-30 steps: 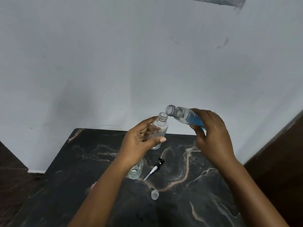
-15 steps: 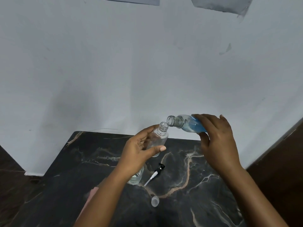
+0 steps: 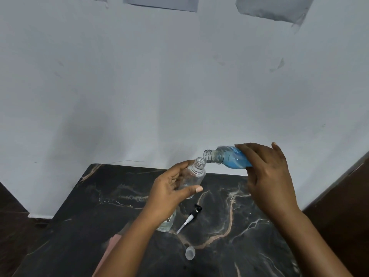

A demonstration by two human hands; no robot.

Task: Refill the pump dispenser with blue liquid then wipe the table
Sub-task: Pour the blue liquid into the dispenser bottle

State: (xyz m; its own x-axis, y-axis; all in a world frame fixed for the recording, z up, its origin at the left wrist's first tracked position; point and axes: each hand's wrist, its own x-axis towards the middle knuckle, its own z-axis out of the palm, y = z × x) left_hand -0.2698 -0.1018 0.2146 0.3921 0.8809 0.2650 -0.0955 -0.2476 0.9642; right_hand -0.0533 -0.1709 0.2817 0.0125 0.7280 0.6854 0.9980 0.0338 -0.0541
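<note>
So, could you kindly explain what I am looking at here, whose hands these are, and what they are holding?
There is no machine: a person wears a camera on the head, looking down at their own hands. The left hand holds an empty clear bottle upright. The right hand tilts a bottle of blue liquid so its mouth is beside the empty one's. On the dark marble table lie the pump head, a small clear cap, a glass container partly hidden by the left arm, and something pink at the near edge.

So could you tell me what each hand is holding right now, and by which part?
The left hand grips the empty clear plastic bottle around its body. The right hand grips the tilted clear bottle of blue liquid around its lower body.
</note>
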